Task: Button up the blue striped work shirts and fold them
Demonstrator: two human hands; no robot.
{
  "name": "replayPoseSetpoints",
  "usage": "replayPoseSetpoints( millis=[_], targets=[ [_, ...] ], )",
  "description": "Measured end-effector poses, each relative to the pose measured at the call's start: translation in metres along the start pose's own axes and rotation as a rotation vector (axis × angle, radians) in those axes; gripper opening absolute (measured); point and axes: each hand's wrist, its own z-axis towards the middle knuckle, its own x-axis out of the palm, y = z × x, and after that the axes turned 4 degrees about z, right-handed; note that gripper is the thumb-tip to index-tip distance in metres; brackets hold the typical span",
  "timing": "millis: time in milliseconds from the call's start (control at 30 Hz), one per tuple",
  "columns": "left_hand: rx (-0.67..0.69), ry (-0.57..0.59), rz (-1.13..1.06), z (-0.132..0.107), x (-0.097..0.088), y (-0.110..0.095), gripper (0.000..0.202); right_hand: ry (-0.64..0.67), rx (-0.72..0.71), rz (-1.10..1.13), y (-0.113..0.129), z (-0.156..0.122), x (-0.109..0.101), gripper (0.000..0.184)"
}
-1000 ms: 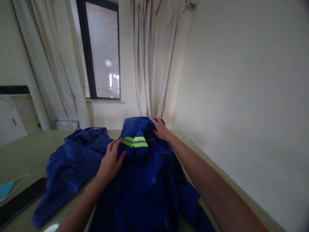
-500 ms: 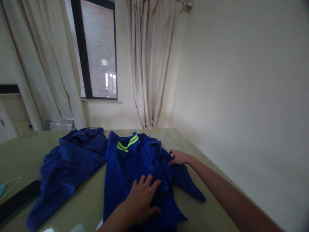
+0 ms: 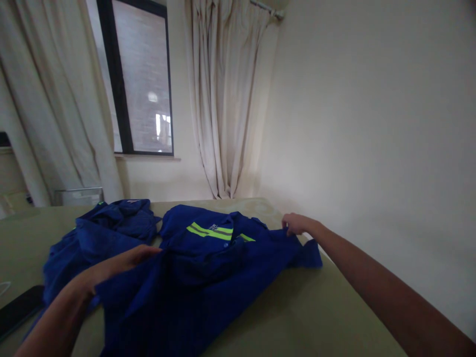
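Your blue jacket [image 3: 219, 270] lay on the green table [image 3: 305, 307], and its top part was near the far edge. Its bottom part came down toward you and went out of view. Your right hand [image 3: 295, 224] was closed on a bit of the jacket, with the fingers bent down, near the table's right edge and not far from the far right corner. Your left hand [image 3: 143, 254] was at the other side of the jacket. The cloth hid most of its fingers, so I could not tell if they were open or closed. Between your two hands the cloth was bunched up in soft folds. Bright yellow-green stripes [image 3: 210, 230] with gray in the middle ran over the jacket's front, and a small button [image 3: 225, 245] sat just under them. There was tiny white writing by the stripes, too small to read.

Another blue garment [image 3: 111, 230] lay crumpled to the left, from near the far edge down past your left arm. A black phone [image 3: 22, 310] was on the table's left part, with a bit of white loop [image 3: 5, 286] just past it. Behind the table you had a window [image 3: 143, 79] with a pale curtain [image 3: 223, 124] on its right.
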Motion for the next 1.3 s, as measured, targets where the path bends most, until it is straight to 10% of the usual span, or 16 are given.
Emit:
replayPoseSetpoints(
  millis=[233, 433, 567, 867, 1067, 1300],
  targets=[
    [0.071, 0.383, -0.127, 0.021, 0.035, -0.002, 0.075, -0.384, 0.007, -0.049, 0.036, 0.016, 0.015, 0.051],
    [0.221, -0.063, 0.471, 0.060, 0.120, 0.029, 0.067, -0.138, -0.070, 0.023, 0.108, -0.002, 0.087, 0.053],
    [0.151, -0.095, 0.591, 0.055, 0.145, 0.035, 0.068, -0.044, -0.098, 0.053, 0.139, 0.005, 0.116, 0.074],
    [0.229, 0.030, 0.330, 0.050, 0.103, 0.010, 0.041, -0.032, -0.185, 0.200, 0.148, 0.067, 0.137, 0.088],
    [-0.127, -0.563, 0.535, 0.060, 0.075, 0.052, 0.050, -0.154, -0.295, 0.238, 0.139, 0.071, 0.161, 0.073],
    [-0.151, -0.282, 0.479, 0.064, 0.087, 0.058, 0.039, -0.157, -0.298, 0.243, 0.139, 0.066, 0.157, 0.071]
  ],
)
